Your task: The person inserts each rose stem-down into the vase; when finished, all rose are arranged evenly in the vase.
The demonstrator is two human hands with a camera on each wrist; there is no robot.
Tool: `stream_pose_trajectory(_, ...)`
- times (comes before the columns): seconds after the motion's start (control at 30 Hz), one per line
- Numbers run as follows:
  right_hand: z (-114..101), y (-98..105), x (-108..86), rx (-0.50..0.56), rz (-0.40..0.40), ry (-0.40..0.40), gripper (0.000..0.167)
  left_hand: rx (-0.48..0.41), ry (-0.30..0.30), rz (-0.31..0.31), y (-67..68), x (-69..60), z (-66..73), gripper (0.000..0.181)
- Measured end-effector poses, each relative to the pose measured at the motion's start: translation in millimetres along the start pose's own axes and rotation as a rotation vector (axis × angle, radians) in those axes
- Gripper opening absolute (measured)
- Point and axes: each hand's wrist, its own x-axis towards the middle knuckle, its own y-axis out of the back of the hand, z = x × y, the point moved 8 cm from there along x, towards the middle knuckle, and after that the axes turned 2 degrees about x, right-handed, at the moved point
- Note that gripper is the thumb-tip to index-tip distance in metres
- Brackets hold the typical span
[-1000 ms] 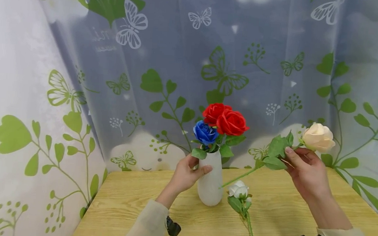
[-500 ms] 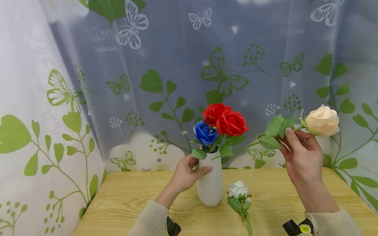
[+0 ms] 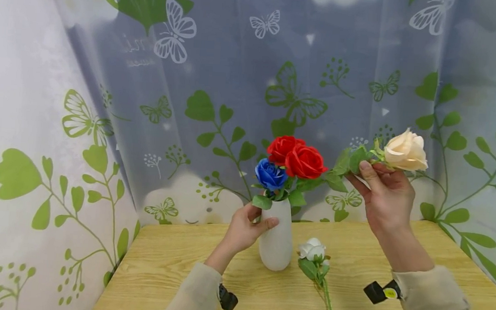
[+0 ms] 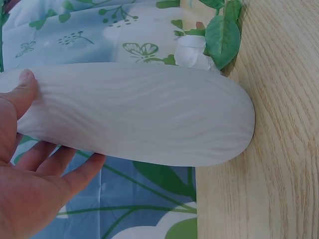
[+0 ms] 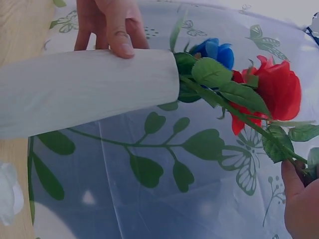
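My left hand (image 3: 247,227) grips a white vase (image 3: 275,243) near its neck, thumb in front and fingers behind. The vase stands upright on the table, with two red roses (image 3: 305,162) and a blue rose (image 3: 270,175) in it. To the right, my right hand (image 3: 389,198) pinches the leafy stem of a peach rose (image 3: 405,150), bloom pointing right. In the right wrist view its stem (image 5: 239,115) slants to the vase's mouth; how far in its tip reaches is hidden by leaves.
A white rose (image 3: 312,249) lies on the wooden table (image 3: 171,265), right of the vase, its stem toward the front edge. Behind the table hangs a curtain (image 3: 220,52) printed with butterflies and leaves.
My right hand has lifted the peach rose, then moved it left, bringing its stem from beside the vase up to the mouth. The left hand and vase stay put.
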Motion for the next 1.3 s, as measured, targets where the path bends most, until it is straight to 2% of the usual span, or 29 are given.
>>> stream_pose_trajectory(0.2, 17.4, -16.2, -6.6, -0.106, -0.104, -0.040, 0.024, -0.002, 0.003, -0.011, -0.7, -0.3, 0.5, 0.061)
stream_pose_trajectory(0.47, 31.9, -30.5, -12.3, -0.170, -0.135, -0.098, 0.026, 0.000, -0.003, -0.009, 0.0, 1.3, -0.5, 0.060)
stream_pose_trajectory(0.77, 34.0, -38.9, -13.5, -0.237, -0.180, -0.133, 0.024, -0.001, -0.004, -0.020, -0.8, 1.5, -2.8, 0.059)
stream_pose_trajectory(0.97, 29.9, -47.9, -14.3, -0.289, -0.225, -0.097, 0.021, -0.010, -0.007, -0.011, -0.1, 2.5, -1.4, 0.061)
stream_pose_trajectory(1.2, 44.4, -49.8, -17.7, -0.387, -0.209, -0.119, 0.023, -0.004, 0.000, -0.017, -0.5, 2.5, -1.5, 0.061)
stream_pose_trajectory(1.3, 51.0, -48.1, -16.6, -0.390, -0.192, -0.135, 0.021, 0.001, 0.013, -0.019, -0.2, 1.5, -1.9, 0.059)
